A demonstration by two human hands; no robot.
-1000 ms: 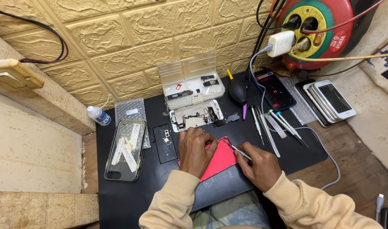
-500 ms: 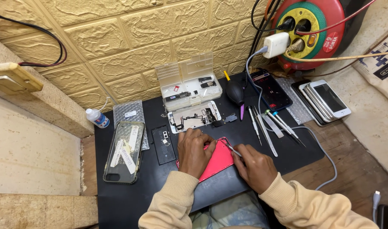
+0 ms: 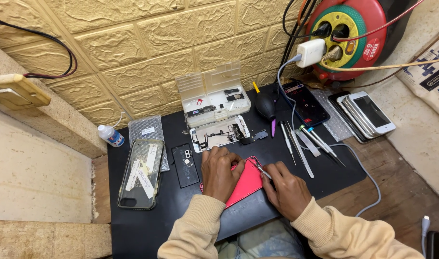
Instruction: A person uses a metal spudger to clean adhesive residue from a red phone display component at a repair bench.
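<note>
Red is the colour of the phone shell [image 3: 246, 184] I see close to me, lying flat on the black mat [image 3: 147, 225] between my two hands. My left hand [image 3: 219, 171] lies on its left part, fingers bent and pressing down on it. My right hand [image 3: 287, 188] rests at its right edge and pinches a thin metal tool [image 3: 260, 169] between thumb and finger. The tool's tip points at the top of the red shell.

Left of my hands lies a small black part [image 3: 186, 164], and further left a phone with a clear back [image 3: 139, 173] that has white strips inside it. A sheet of bubble wrap [image 3: 147, 129] peeks out behind it, with a little white bottle [image 3: 110, 135] beside it.

Just past my fingers lies an open white phone frame [image 3: 219, 135] with small dark parts inside. Behind that stands a clear plastic box [image 3: 213, 98], lid up, with tiny parts in its small sections. To the right lie thin screwdrivers [image 3: 309, 143] in a row, a black air blower [image 3: 265, 105] and a dark phone [image 3: 306, 103]. Far right sits a stack of phones [image 3: 366, 111], and a red cable reel [image 3: 356, 33] stands at the wall.
</note>
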